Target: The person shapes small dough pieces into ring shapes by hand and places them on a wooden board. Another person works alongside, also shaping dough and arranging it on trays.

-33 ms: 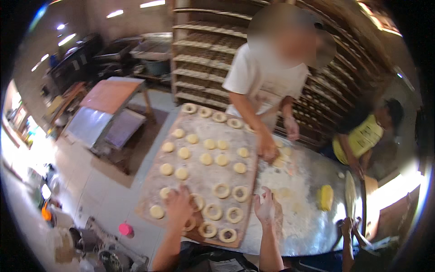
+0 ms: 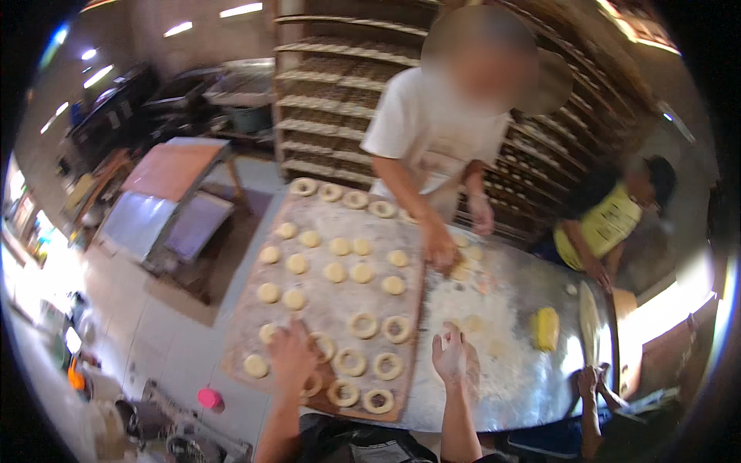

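Observation:
My left hand (image 2: 293, 353) reaches low over the floured wooden board (image 2: 340, 221), fingers stretched out and empty as far as I can see. It lies between a small round dough disc (image 2: 268, 333) and several dough rings (image 2: 338, 363), partly covering the nearest ring. Whether its fingertips touch dough is unclear. More plain discs (image 2: 334, 272) sit across the board's middle. My right hand (image 2: 455, 359), whitened with flour, is held above the metal table (image 2: 513, 405) with fingers apart and nothing in it. Flat dough pieces (image 2: 473, 324) lie just beyond.
Across the table, a co-worker's hand (image 2: 441, 251) is at some dough pieces (image 2: 463, 270). A yellow block (image 2: 545, 330) and a long pale strip (image 2: 592, 324) lie to the right, beside another person's hands (image 2: 590, 382). Shelving (image 2: 332, 100) stands behind; a low table (image 2: 174, 170) stands left.
The whole scene has shifted slightly left in the picture as my view turned. Both my hands keep almost the same places relative to the board and table.

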`<state>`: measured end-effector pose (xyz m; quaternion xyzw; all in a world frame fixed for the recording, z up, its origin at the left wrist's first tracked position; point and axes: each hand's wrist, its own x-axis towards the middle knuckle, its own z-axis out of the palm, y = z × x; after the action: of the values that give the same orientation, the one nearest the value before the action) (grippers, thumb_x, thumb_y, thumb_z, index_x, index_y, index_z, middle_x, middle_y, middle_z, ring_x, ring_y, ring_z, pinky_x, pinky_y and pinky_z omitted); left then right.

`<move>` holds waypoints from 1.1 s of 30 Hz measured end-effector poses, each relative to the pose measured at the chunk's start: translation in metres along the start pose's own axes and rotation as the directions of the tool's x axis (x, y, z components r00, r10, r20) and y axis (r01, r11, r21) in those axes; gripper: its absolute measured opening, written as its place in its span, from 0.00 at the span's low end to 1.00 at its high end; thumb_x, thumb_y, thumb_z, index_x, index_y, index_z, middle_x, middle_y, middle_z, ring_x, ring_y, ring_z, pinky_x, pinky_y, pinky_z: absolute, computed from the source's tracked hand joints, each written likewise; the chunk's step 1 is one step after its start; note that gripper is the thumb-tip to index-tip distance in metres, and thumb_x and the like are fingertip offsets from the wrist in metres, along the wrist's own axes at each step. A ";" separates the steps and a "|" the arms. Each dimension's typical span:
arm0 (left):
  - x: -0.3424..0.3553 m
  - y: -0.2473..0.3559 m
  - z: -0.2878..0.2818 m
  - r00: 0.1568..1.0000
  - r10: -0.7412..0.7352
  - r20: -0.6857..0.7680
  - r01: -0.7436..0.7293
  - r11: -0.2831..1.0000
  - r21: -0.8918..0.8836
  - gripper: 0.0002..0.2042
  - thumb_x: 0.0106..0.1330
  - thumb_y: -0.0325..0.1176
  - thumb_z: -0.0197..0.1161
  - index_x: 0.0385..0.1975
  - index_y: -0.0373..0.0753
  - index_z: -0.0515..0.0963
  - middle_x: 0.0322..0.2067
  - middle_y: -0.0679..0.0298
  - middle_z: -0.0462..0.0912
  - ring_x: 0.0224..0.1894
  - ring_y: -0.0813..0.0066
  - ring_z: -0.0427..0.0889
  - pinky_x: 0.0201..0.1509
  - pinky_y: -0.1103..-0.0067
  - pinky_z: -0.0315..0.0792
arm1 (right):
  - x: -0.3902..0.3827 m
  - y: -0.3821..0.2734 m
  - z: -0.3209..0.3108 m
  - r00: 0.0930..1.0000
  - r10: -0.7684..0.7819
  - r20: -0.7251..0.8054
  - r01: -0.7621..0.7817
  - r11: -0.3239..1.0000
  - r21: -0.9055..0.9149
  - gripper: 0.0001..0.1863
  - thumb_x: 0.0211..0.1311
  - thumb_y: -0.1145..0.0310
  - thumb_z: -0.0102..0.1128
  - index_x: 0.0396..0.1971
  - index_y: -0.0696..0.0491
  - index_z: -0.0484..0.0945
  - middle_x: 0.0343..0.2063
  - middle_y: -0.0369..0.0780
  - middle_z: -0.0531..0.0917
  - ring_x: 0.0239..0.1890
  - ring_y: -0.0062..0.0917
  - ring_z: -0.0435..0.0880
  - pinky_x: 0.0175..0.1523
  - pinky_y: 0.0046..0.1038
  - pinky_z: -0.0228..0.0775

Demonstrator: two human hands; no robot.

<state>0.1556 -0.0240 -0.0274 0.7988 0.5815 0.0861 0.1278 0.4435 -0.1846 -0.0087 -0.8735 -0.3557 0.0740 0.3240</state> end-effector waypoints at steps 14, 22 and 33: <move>-0.011 0.124 0.020 0.978 0.184 -0.098 -0.196 0.971 -0.135 0.36 0.62 0.38 0.66 0.70 0.35 0.60 0.60 0.40 0.71 0.64 0.38 0.67 0.64 0.47 0.60 | 0.039 0.184 -0.104 0.977 0.149 0.153 -0.105 0.959 -0.264 0.15 0.58 0.60 0.67 0.37 0.55 0.79 0.43 0.49 0.82 0.44 0.46 0.81 0.53 0.41 0.73; -0.078 0.270 0.043 0.846 0.433 0.311 -0.053 0.649 -0.759 0.17 0.70 0.38 0.65 0.51 0.33 0.80 0.35 0.54 0.87 0.35 0.68 0.89 0.38 0.75 0.79 | 0.016 0.119 -0.106 0.895 -0.089 0.437 -0.345 0.481 0.806 0.23 0.62 0.76 0.68 0.52 0.55 0.65 0.42 0.46 0.82 0.42 0.27 0.83 0.47 0.29 0.76; -0.092 0.227 0.005 0.946 0.307 0.099 -0.082 0.525 -0.847 0.12 0.63 0.32 0.70 0.42 0.34 0.81 0.32 0.58 0.86 0.35 0.61 0.87 0.40 0.74 0.79 | 0.004 0.048 -0.071 0.892 -0.277 0.358 0.003 0.794 0.608 0.28 0.55 0.83 0.62 0.54 0.54 0.63 0.36 0.43 0.83 0.38 0.32 0.85 0.44 0.33 0.78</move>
<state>0.3340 -0.1780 0.0382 0.7061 0.3571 0.2697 0.5488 0.4993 -0.2445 0.0170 -0.6606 -0.4421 0.3465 0.4982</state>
